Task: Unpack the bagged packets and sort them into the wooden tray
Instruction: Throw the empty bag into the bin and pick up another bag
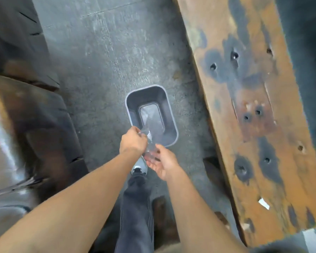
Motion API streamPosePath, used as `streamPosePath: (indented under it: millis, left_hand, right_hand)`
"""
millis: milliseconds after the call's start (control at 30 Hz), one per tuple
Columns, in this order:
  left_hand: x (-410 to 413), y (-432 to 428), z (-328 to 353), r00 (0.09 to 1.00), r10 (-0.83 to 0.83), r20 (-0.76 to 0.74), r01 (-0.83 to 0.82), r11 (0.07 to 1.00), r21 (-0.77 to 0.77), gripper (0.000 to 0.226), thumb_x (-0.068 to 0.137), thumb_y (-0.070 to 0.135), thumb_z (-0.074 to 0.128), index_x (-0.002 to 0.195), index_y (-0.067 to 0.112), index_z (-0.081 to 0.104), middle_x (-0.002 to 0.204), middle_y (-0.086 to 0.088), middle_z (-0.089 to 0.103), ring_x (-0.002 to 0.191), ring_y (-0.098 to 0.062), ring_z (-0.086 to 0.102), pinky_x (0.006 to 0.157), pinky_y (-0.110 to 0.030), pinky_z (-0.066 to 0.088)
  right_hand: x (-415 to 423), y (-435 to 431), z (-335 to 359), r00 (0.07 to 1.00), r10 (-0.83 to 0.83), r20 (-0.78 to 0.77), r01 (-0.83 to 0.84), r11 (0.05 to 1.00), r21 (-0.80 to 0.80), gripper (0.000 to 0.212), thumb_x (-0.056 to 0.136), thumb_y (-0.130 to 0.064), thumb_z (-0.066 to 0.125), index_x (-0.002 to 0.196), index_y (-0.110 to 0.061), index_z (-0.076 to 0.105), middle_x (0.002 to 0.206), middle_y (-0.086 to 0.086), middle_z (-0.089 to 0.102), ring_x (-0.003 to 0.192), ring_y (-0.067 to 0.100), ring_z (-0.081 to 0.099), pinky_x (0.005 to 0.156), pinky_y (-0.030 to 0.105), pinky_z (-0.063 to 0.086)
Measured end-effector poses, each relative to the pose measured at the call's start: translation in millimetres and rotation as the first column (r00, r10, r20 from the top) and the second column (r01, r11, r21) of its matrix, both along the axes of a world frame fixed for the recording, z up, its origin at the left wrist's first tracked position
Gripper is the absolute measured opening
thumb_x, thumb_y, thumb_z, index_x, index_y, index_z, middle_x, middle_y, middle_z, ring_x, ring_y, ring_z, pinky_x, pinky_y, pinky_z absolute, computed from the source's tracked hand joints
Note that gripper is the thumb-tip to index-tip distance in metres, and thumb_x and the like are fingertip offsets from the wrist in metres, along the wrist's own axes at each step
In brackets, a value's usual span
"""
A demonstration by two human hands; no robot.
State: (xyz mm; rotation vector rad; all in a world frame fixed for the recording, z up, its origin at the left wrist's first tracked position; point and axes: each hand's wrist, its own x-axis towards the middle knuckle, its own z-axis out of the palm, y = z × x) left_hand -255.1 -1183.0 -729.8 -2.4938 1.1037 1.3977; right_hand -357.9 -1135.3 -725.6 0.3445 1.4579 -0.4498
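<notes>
A crumpled clear plastic bag (150,143) hangs between my two hands, just above the near rim of a grey bin (133,99) standing on the floor. My left hand (132,141) pinches the bag's upper end. My right hand (162,161) is palm up under its lower end, with fingers curled loosely against it. More clear plastic lies at the bottom of the bin. No packets and no wooden tray are in view.
A scorched, rusty-brown wooden plank (254,115) with several holes runs along the right. Dark blurred bulky objects (35,115) fill the left. My leg and grey shoe (140,168) are below my hands on the concrete floor (108,52).
</notes>
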Motion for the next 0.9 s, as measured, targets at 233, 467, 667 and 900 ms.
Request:
streamPosePath:
  millis: [233, 467, 667, 900]
  left_hand:
    - [4.4, -9.7, -62.5, 0.994, -0.095, 0.045, 0.092, 0.994, 0.066, 0.031, 0.094, 0.035, 0.05, 0.118, 0.015, 0.054, 0.119, -0.017, 0.063, 0.108, -0.036, 0.061, 0.085, -0.035, 0.046]
    - [12.7, -16.5, -63.0, 0.987, -0.159, 0.019, 0.155, 0.981, 0.118, 0.038, 0.096, 0.034, 0.05, 0.129, 0.014, 0.049, 0.123, -0.018, 0.058, 0.102, -0.036, 0.064, 0.092, -0.042, 0.052]
    - [29.5, -12.8, -16.5, 0.97, -0.24, 0.039, 0.232, 0.961, 0.153, 0.045, 0.093, 0.035, 0.052, 0.132, 0.013, 0.048, 0.129, -0.016, 0.058, 0.115, -0.036, 0.059, 0.098, -0.043, 0.048]
    - [51.1, -13.9, 89.9, 0.95, -0.302, 0.081, 0.293, 0.95, 0.107, 0.033, 0.092, 0.037, 0.05, 0.116, 0.015, 0.058, 0.123, -0.013, 0.063, 0.113, -0.033, 0.061, 0.088, -0.037, 0.048]
  right_hand:
    - [-0.1, 0.0, -72.1, 0.999, -0.046, -0.016, 0.046, 0.998, 0.043, 0.036, 0.103, -0.026, 0.05, 0.134, -0.008, 0.049, 0.13, 0.017, 0.062, 0.084, 0.029, 0.067, 0.064, 0.035, 0.054]
    - [3.4, -7.4, -77.8, 0.984, 0.14, -0.113, -0.138, 0.99, 0.019, 0.02, 0.103, -0.027, 0.049, 0.12, -0.016, 0.047, 0.116, 0.012, 0.061, 0.091, 0.035, 0.066, 0.085, 0.045, 0.057]
    - [19.6, -20.3, -38.1, 0.909, 0.313, -0.274, -0.328, 0.945, -0.009, 0.024, 0.101, -0.024, 0.05, 0.122, -0.012, 0.052, 0.088, 0.003, 0.055, 0.102, 0.034, 0.065, 0.076, 0.037, 0.056]
    - [60.3, -54.7, 55.6, 0.844, 0.447, -0.296, -0.5, 0.856, -0.133, 0.014, 0.096, -0.017, 0.051, 0.084, -0.019, 0.057, 0.085, 0.005, 0.064, 0.071, 0.025, 0.061, 0.063, 0.036, 0.055]
